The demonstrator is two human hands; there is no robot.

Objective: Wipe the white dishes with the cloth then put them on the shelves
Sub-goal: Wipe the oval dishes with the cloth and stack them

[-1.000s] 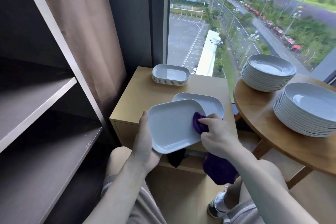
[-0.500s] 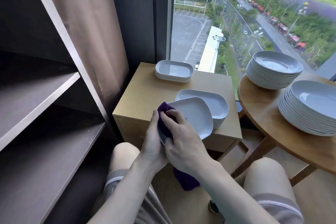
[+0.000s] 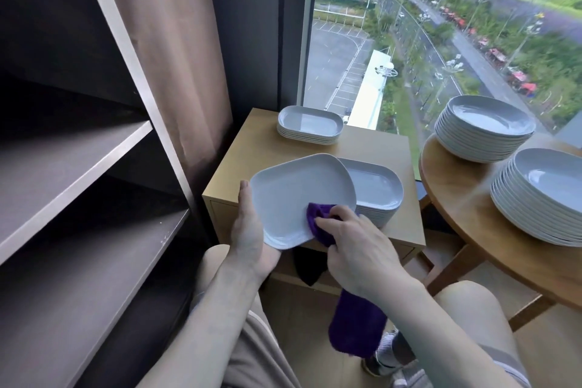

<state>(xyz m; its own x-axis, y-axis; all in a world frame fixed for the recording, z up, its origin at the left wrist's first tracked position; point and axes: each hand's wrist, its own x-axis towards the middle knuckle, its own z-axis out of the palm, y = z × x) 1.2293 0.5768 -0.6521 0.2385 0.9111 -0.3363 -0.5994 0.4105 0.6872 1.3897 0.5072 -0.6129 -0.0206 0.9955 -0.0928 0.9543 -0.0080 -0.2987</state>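
Cabinet (image 3: 252, 142) front: left hand (image 3: 248, 230) holds dish (image 3: 293, 192), right hand (image 3: 356, 249) (curled) presses cloth (image 3: 356, 327).

The right hand (image 3: 359, 249) has carried the cloth (image 3: 356, 324) back across the dish (image 3: 296, 192). Half a second ago it was bunched over the left rim, right on top of the left hand (image 3: 248, 230). Now it presses on the near right part of the dish face, apart from the left hand. A second ago it was further out, at the right rim. The left hand's thumb, covered a moment ago, shows again along the left rim. The dish, then largely hidden beneath the right hand, now shows most of its face beyond that hand. The cloth's loose tail has swung with the right hand and hangs under its wrist.
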